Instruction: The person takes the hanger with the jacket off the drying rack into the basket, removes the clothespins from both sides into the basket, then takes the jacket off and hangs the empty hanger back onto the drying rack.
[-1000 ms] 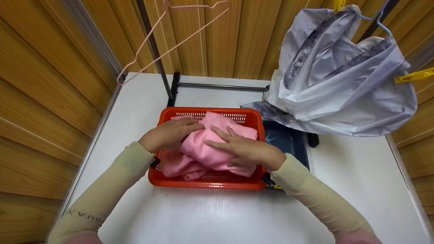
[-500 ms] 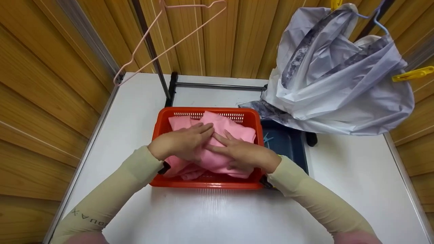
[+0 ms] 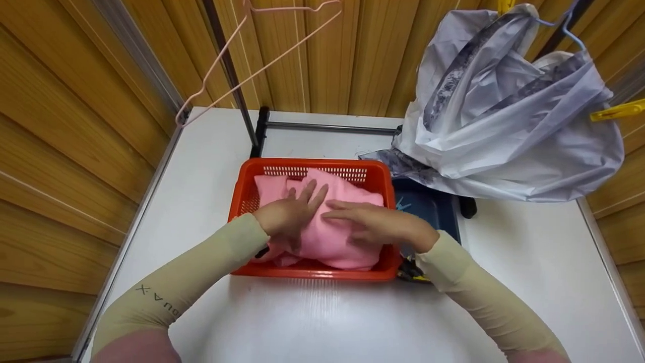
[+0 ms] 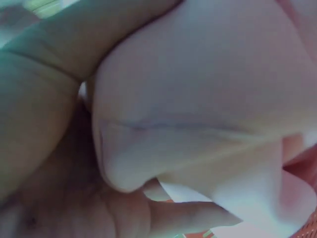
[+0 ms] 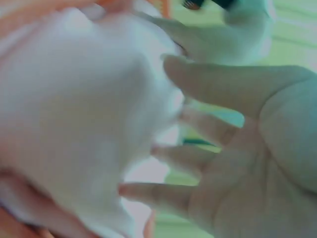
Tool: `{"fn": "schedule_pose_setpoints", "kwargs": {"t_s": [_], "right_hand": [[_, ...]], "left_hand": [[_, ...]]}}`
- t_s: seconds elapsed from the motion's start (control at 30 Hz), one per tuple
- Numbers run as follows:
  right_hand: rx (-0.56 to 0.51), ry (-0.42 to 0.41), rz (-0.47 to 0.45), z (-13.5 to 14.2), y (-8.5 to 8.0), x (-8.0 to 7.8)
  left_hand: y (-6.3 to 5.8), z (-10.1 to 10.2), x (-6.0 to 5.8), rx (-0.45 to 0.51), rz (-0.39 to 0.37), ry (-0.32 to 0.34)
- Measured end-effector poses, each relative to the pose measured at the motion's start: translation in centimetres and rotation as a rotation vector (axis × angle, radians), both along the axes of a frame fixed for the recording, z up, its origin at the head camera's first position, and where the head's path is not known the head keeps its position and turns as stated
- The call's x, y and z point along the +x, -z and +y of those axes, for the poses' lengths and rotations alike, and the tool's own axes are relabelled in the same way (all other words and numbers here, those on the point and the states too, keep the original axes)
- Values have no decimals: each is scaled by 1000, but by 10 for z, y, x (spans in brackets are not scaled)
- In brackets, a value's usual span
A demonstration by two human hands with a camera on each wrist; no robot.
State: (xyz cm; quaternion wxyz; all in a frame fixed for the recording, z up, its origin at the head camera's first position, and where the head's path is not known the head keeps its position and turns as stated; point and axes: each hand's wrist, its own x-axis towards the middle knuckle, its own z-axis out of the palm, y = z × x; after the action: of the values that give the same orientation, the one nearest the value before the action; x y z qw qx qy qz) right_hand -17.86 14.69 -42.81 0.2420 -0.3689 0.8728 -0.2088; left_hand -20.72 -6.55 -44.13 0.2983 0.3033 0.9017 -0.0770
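A bunched pink cloth [image 3: 330,247] lies in a red plastic basket [image 3: 312,274] with slotted walls. My left hand [image 3: 287,214] rests over the left part of the cloth, its fingers spread and straight. In the left wrist view, a fold of the cloth [image 4: 198,89] sits between thumb and fingers without the fingers curling round it. From the other side my right hand [image 3: 388,224] reaches in, fingers extended toward the left hand. The right wrist view shows the fingertips of this open right hand [image 5: 218,144] right at the cloth's edge.
A dark blue tray [image 3: 428,206] holding light-blue clothespins stands right of the basket. Above it, a pale grey fabric item [image 3: 514,131] hangs with yellow clips [image 3: 617,111]. A pink hanger [image 3: 262,65] hangs at upper left, near a dark rack pole [image 3: 232,75].
My left hand has moved rightward from the basket's left side onto the cloth. My right hand has drawn slightly right, its fingers closer together. The cloth's left part shows more.
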Motion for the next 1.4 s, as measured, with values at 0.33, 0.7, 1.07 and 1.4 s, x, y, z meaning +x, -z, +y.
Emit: {"fn": "schedule_pose_setpoints", "kwargs": {"t_s": [0.33,0.7,1.07,1.4], "right_hand": [[245,175,-12,-13,12,-4],[276,172,-169,-19,22,-10],[241,110,-189,-14,23,-19],[178,46,-123,-9,22,-20]], "left_hand": [[9,0,8,-29,95,-3],[19,4,7,-97,139,68],[22,2,5,-139,238,174],[23,0,3,-86,357,227]]}}
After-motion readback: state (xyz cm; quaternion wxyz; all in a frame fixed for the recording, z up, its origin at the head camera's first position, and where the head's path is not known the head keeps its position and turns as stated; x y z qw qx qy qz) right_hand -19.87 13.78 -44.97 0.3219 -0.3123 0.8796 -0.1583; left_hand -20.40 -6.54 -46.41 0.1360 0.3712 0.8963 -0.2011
